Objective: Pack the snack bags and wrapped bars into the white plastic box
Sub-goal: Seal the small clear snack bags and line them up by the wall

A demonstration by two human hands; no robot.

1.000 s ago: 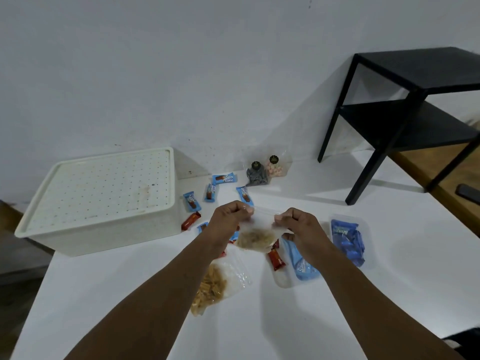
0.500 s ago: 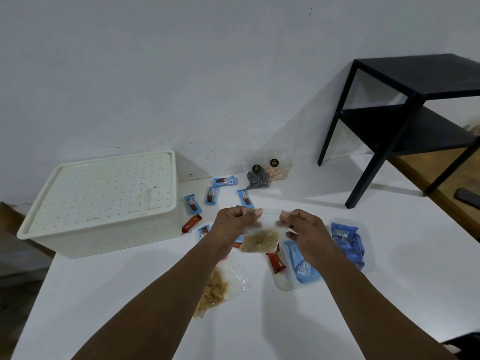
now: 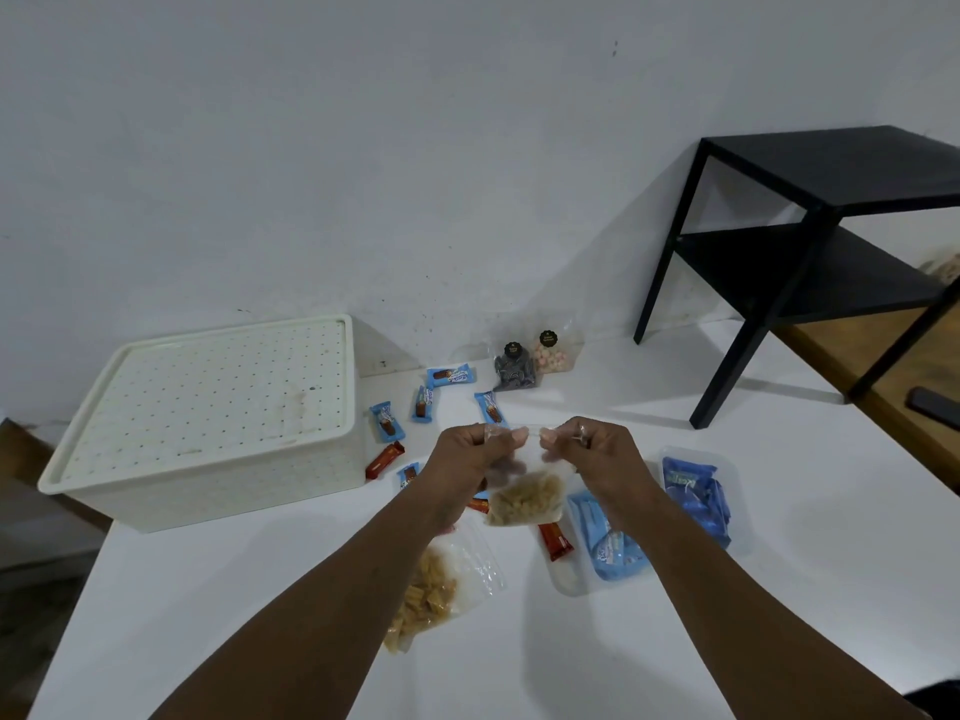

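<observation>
Pinching the snack bag (image 3: 524,504) with left grip (image 3: 465,459) and right grip (image 3: 605,459), I judge packing unstarted: white plastic box (image 3: 208,407) lidded.

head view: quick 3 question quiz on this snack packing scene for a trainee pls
1. True or false: the white plastic box has its lid on.
2. The left hand and the right hand both pinch the top of: A) a red bar B) a clear bag of pale snack pieces C) a blue packet
3. Fill in: in the picture, the small bag with dark contents stands to the ___ of the box.
Key: 1 true; 2 B; 3 right
</observation>
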